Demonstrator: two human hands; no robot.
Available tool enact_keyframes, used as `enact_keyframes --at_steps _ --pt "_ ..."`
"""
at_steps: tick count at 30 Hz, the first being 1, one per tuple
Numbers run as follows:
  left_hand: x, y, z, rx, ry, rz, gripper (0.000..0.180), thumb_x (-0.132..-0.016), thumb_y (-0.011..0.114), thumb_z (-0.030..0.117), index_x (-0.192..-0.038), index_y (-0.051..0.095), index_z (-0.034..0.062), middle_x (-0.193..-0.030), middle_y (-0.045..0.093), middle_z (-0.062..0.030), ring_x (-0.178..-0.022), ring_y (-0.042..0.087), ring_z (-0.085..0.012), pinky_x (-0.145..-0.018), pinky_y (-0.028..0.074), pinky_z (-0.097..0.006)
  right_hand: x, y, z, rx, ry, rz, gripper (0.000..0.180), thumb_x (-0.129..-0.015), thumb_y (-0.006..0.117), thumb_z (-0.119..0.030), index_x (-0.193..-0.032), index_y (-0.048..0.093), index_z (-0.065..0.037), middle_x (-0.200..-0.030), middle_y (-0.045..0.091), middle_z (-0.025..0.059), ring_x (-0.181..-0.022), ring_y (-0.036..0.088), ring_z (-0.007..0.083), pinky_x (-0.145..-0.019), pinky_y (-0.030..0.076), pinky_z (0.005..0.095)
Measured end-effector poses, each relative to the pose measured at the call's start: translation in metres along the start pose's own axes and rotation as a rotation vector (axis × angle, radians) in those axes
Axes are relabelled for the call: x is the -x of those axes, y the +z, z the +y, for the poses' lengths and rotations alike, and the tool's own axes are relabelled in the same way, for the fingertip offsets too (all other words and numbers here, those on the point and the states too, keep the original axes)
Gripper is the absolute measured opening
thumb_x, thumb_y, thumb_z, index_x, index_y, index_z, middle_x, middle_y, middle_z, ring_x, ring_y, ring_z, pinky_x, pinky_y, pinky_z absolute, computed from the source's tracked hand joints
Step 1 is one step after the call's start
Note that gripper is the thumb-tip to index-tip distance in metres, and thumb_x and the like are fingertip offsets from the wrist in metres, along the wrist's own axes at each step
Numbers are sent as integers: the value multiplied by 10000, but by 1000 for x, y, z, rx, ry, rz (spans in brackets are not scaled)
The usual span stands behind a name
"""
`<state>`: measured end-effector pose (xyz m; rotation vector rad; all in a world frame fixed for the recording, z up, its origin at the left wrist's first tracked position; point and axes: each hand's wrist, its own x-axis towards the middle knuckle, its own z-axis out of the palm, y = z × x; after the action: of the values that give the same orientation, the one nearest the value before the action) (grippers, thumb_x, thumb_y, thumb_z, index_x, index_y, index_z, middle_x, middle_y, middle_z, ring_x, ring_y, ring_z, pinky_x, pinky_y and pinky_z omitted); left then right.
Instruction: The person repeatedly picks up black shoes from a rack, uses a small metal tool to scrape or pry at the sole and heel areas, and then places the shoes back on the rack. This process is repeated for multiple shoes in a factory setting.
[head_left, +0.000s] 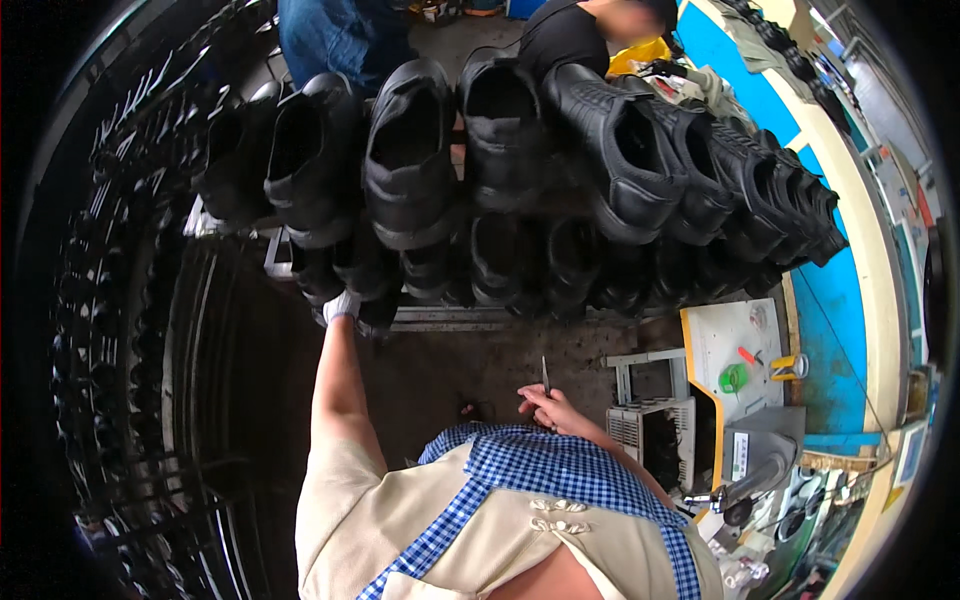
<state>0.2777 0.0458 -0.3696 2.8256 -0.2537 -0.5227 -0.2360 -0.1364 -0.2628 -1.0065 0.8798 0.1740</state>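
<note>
My left hand, in a white glove, reaches forward to the lower row of a shoe rack. It is against or just beside a black shoe there, and its fingers are hidden among the shoes. In front of my apron, my right hand is bare and grips a thin, pointed metal tool, tip directed away from me. Above the lower row stands an upper row of black shoes, among them a large one with its heel toward me.
Racks of dark shoes line the left. At right, a white worktable carries a green container and a yellow-and-white roll; a white plastic crate stands beside it. Two people are beyond the rack.
</note>
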Motion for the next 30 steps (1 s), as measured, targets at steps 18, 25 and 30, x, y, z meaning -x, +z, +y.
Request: enact_keyframes --at_steps 18,25,30 --pt "74 34 98 -224 742 349 476 -801 613 339 -1250 648 186 -1343 591 -120 -1201 562 -371 -990 477 -462 10 -2 -12 49 -119 3 292 -1016 577 -292 -1147 606 -33 -822 667 51 -439 361 29 -390 274 218" --pt "132 -13 162 -12 764 489 588 -906 537 435 -1412 508 137 -1436 503 -172 -1349 440 -352 -1114 373 -465 28 -19 1 38 -74 80 286 -1021 564 -268 -1174 600 -29 -846 669 58 -437 361 34 -391 280 221" --pt "109 -8 158 -108 816 366 611 -929 489 479 -1421 497 117 -1454 479 -177 -1352 435 -354 -1121 378 -464 46 -29 10 21 -49 108 281 -1035 530 -242 -1212 596 -34 -850 662 58 -440 355 38 -404 286 207"
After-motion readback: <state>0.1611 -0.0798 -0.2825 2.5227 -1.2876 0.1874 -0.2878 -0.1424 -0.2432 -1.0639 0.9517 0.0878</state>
